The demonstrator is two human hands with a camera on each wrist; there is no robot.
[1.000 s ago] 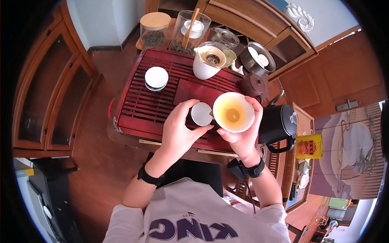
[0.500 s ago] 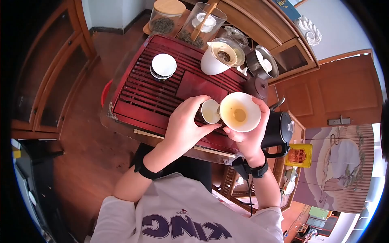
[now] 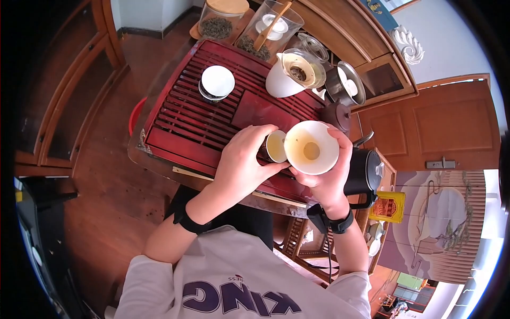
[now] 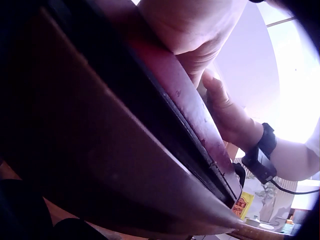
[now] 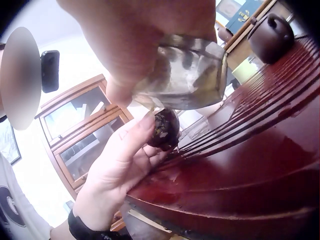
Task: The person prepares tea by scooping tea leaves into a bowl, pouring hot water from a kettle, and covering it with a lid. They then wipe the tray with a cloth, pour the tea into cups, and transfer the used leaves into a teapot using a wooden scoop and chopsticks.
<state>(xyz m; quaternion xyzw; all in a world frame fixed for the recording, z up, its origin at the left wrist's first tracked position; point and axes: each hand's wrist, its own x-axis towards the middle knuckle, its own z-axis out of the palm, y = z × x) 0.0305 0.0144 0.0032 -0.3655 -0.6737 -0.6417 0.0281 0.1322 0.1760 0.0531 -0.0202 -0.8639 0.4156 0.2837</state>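
Note:
My left hand point(image 3: 240, 162) grips a small teacup point(image 3: 276, 147) between thumb and fingers, low over the red slatted tea tray point(image 3: 183, 141). White inside, the cup holds pale yellow tea; its dark patterned outside point(image 5: 166, 130) shows in the right wrist view. In my right hand point(image 3: 330, 183) is a tea pitcher point(image 3: 321, 135), tilted left with its spout right at the teacup's rim. A little yellow tea lies in the pitcher's bottom. Its shiny, faceted outside point(image 5: 190, 75) appears in the right wrist view. The left wrist view hides both vessels behind the hands.
Stacked cups point(image 3: 218, 80) stand on the tray's far left, and a white pitcher with a strainer point(image 3: 292, 74) at its back. Beyond are tea jars point(image 3: 217, 26). To the right stand a brown teapot point(image 3: 336, 116), a metal bowl point(image 3: 345, 85) and a black kettle point(image 3: 364, 170).
Tea has moved from the pitcher to the teacup: the pitcher's level is lower and the cup, white before, now shows yellow. The pitcher tilts further left. The head view has shifted.

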